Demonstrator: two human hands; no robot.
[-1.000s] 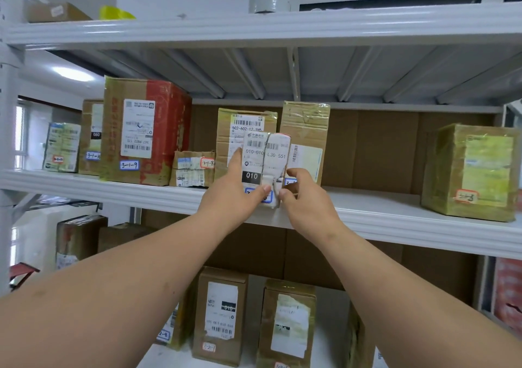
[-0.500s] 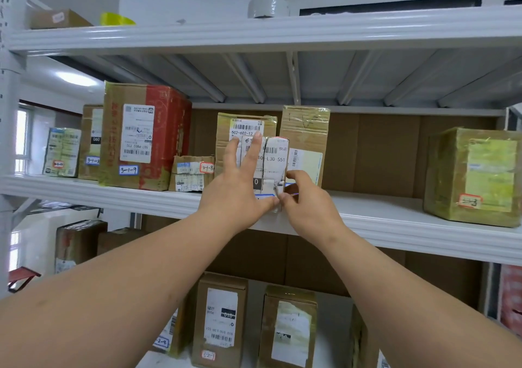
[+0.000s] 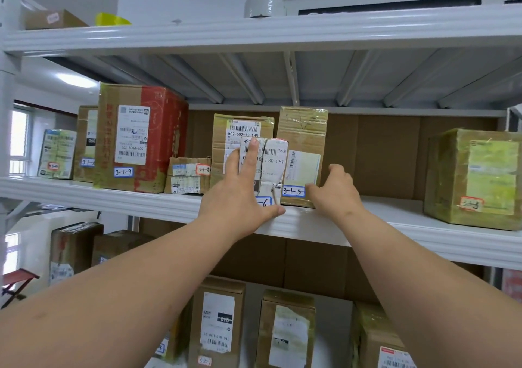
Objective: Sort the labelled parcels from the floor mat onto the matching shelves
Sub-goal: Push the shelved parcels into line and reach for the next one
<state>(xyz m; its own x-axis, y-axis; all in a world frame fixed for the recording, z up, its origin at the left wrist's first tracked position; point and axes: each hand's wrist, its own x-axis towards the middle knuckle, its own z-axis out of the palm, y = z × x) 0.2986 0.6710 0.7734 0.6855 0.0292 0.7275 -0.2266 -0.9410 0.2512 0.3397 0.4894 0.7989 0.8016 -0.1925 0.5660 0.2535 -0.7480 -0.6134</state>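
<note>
Parcel (image 3: 269, 167) at shelf (image 3: 367, 226) edge, left hand (image 3: 240, 198) pressing

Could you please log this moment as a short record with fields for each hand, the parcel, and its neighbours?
parcel in hand: small white parcel, upright at the middle shelf front edge
left hand: fingers flat against the parcel's face
right hand: beside box 3-1-5, fingers loosely curled; contact unclear
behind parcel: box 502-602
left neighbours: box 3-1-8, box 3-1-9

The white metal shelf (image 3: 367, 220) carries labelled cardboard parcels: a red-sided box (image 3: 141, 138) at left, small white parcel (image 3: 271, 164) mid-front, taped box (image 3: 477, 178) far right
</note>
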